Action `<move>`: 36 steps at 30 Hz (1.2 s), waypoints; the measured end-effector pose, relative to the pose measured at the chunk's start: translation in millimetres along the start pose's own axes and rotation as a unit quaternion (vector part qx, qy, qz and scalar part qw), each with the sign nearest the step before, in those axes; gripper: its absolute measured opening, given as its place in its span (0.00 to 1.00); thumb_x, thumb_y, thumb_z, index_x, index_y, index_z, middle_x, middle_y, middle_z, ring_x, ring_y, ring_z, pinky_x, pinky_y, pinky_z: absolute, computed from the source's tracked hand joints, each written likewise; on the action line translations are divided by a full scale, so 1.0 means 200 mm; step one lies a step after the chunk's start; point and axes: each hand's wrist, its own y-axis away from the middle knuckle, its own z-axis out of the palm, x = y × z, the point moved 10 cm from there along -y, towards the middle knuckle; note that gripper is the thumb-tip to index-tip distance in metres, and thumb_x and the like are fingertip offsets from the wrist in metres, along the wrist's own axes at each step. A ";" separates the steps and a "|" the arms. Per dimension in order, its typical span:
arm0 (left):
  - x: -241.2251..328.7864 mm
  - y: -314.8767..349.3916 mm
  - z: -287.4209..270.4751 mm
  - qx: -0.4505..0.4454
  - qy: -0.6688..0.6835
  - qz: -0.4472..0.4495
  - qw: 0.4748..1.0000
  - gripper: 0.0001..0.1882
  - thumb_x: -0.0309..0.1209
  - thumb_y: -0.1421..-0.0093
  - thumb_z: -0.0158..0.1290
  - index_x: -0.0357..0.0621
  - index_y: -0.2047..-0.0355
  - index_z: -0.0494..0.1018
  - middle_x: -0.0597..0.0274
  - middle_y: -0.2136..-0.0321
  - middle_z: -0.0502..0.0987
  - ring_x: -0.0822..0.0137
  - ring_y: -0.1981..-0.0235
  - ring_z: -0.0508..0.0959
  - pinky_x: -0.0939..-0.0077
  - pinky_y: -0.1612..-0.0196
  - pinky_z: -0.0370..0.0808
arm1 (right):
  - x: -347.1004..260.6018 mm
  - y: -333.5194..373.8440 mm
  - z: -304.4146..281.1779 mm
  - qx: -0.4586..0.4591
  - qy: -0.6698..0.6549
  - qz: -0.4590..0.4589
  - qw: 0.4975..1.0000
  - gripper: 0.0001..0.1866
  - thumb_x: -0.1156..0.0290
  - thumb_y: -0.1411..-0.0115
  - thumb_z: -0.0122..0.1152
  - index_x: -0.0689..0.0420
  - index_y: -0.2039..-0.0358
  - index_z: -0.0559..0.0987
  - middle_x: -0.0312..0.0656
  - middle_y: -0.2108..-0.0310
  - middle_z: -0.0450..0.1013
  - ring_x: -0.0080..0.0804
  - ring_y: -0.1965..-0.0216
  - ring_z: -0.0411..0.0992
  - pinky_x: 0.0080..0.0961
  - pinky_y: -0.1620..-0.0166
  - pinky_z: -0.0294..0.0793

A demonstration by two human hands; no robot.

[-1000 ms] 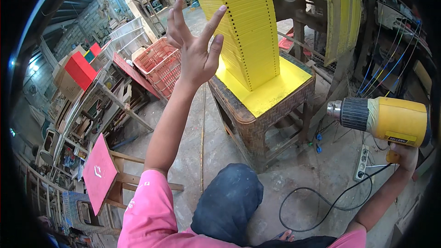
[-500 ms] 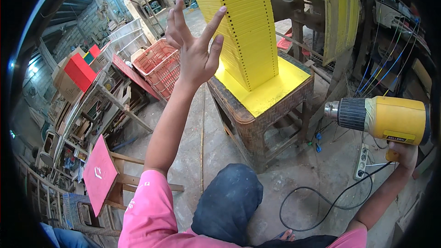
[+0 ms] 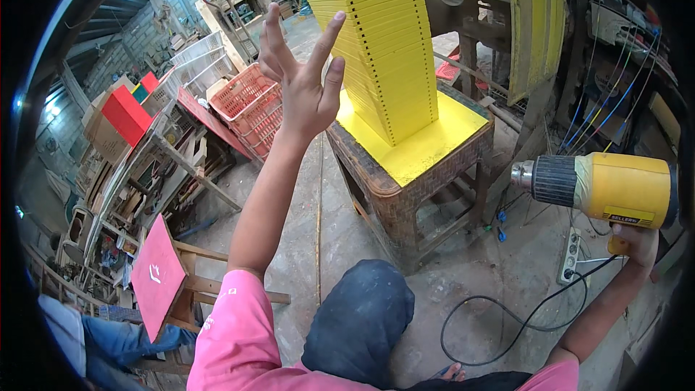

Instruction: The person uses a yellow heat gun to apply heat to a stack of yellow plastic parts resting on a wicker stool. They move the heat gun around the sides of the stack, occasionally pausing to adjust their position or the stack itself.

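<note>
A tall stack of yellow panels [image 3: 391, 58] with rows of small dark marks along its edges stands on a yellow sheet [image 3: 420, 156]. The sheet lies over a worn stool [image 3: 405, 206]. My left hand [image 3: 304, 83] is raised at the near left of the stack, fingers spread, holding nothing. From this view I cannot tell whether a fingertip touches the stack. Off to the right, my right hand [image 3: 641, 242] grips a yellow and black heat gun [image 3: 622, 187] by its handle. Its metal nozzle points left, toward the area beside the stool.
A black cord [image 3: 463, 358] loops over the floor near a white power strip [image 3: 570, 255]. Red crates [image 3: 250, 112] stand at the left behind my arm. A pink-topped stool [image 3: 158, 275] lies tipped at lower left, near another person's jeans-clad leg [image 3: 119, 340]. Thin wires hang at right.
My left hand has shifted slightly left and down, with its fingers still spread. The other person's leg has come further into view at lower left. The heat gun has stayed in place.
</note>
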 end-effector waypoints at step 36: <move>0.37 1.19 -0.21 -0.136 0.482 -0.572 0.650 0.04 0.23 0.44 0.58 0.33 0.71 0.79 0.61 0.73 0.77 0.72 0.72 0.76 0.80 0.65 0.72 | -0.74 0.22 0.70 -0.002 -0.073 -0.253 0.965 0.16 0.71 0.45 0.66 0.62 0.57 0.76 0.43 0.64 0.76 0.31 0.62 0.74 0.27 0.57 0.72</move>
